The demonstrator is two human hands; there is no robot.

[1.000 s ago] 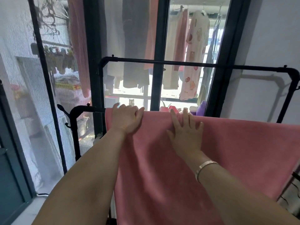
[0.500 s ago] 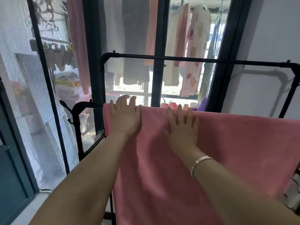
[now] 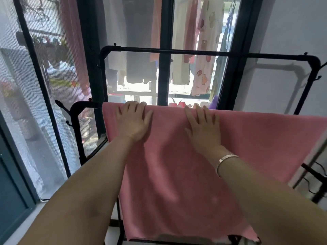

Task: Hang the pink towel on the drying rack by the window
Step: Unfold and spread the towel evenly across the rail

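Pink towel (image 3: 185, 165) drapes over the black drying rack (image 3: 177, 51), left hand (image 3: 133, 121) and right hand (image 3: 203, 127) pressing flat, fingers straight.

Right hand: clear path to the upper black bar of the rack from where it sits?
Probably yes. The right hand lies flat and open on the pink towel, holding nothing. The upper bar runs above and behind it with open air between; only the arm's stretch is uncertain.
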